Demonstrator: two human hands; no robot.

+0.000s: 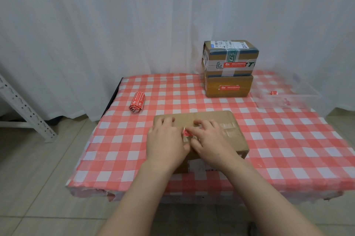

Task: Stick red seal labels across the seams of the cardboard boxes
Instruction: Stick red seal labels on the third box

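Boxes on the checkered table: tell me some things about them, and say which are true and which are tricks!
1. The left hand and right hand both rest on the nearest cardboard box. True.
2. The roll of red labels lies right of that box. False: it lies to its left, farther back on the tablecloth.
3. An upper box sits stacked on a lower box at the back. True.
4. The lower box has no red sticker. False: one is stuck across its front.
5. A red seal label shows between the hands. True.
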